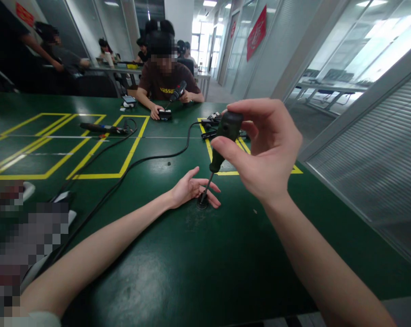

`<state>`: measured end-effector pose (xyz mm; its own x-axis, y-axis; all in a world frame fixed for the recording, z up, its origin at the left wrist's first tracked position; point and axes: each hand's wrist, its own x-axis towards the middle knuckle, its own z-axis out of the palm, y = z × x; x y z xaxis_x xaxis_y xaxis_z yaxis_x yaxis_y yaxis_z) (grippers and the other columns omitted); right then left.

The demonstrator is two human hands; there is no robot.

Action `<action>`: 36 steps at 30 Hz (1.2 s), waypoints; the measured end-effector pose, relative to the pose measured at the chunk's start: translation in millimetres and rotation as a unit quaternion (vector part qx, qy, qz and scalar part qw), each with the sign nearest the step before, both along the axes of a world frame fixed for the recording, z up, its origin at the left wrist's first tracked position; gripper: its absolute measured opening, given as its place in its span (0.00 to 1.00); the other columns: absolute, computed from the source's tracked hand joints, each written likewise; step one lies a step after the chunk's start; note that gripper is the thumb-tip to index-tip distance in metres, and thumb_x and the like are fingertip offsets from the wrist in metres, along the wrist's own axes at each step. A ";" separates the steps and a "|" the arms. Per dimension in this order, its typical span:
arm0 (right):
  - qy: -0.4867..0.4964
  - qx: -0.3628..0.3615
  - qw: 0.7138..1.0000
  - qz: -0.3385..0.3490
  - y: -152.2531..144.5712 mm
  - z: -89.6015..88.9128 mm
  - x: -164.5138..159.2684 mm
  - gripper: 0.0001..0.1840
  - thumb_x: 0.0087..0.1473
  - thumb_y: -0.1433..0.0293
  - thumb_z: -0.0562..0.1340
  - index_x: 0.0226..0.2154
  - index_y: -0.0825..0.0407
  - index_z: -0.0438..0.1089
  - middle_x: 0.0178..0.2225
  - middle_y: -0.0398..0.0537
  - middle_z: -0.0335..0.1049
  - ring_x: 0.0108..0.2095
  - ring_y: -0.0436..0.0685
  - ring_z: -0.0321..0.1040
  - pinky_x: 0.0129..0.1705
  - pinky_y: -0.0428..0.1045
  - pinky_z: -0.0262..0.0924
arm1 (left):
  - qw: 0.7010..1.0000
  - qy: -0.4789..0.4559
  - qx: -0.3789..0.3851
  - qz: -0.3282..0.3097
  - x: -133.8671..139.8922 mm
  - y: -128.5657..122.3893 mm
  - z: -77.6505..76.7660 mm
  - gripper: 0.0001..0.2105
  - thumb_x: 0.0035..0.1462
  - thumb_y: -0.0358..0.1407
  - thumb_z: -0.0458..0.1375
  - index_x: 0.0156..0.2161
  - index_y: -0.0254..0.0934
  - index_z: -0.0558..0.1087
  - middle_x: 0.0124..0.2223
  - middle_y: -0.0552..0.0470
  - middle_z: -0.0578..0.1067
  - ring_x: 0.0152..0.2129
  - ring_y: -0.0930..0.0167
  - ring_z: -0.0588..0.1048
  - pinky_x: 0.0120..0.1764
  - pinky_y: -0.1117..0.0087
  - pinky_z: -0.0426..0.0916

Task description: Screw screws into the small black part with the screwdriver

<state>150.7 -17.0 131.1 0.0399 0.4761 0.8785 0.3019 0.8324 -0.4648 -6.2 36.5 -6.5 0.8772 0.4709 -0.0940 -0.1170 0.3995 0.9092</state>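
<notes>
My right hand [270, 150] grips a screwdriver [227, 129] by its dark handle, fingertips on the top and thumb along the side. The metal shaft slants down and left, its tip meeting a small dark round piece [202, 203] on the green table [178, 281]. Just behind the shaft, my left hand [192, 188] lies on its side with the fingers stretched out and apart. Its fingers are close beside the round piece; whether they touch it I cannot tell.
A black cable [147, 158] snakes across the table between yellow tape outlines. Left of centre lies a dark pen-shaped tool [103, 129] with a cord. Black items [212, 120] sit behind the screwdriver. Across the table a person [168, 81] holds a power screwdriver [178, 91] over a small black box [164, 114].
</notes>
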 end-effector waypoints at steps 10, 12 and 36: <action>0.010 0.003 0.998 0.055 -2.3 2.7 -5.8 0.09 0.60 0.72 0.64 0.44 0.46 0.75 0.41 0.45 0.79 0.44 0.59 0.78 0.49 0.57 0.72 | 0.999 0.030 0.032 -0.010 -4.4 2.7 -3.6 0.46 0.63 0.68 0.37 0.42 0.28 0.82 0.41 0.35 0.85 0.40 0.57 0.80 0.50 0.59 0.67; 0.013 0.008 0.999 0.032 -1.6 2.4 -6.6 0.08 0.59 0.70 0.68 0.42 0.45 0.76 0.40 0.44 0.78 0.44 0.59 0.77 0.47 0.56 0.73 | 0.998 0.028 0.042 -0.024 -8.1 4.8 -1.0 0.42 0.64 0.66 0.40 0.43 0.28 0.82 0.44 0.35 0.85 0.44 0.56 0.80 0.54 0.57 0.67; 0.051 -0.044 0.992 0.111 -5.6 4.8 -18.6 0.08 0.68 0.65 0.62 0.42 0.51 0.75 0.40 0.46 0.81 0.42 0.53 0.79 0.47 0.50 0.76 | 0.972 0.084 0.174 -0.134 -20.0 23.5 4.5 0.25 0.53 0.34 0.74 0.56 0.36 0.80 0.60 0.46 0.79 0.59 0.65 0.77 0.64 0.67 0.66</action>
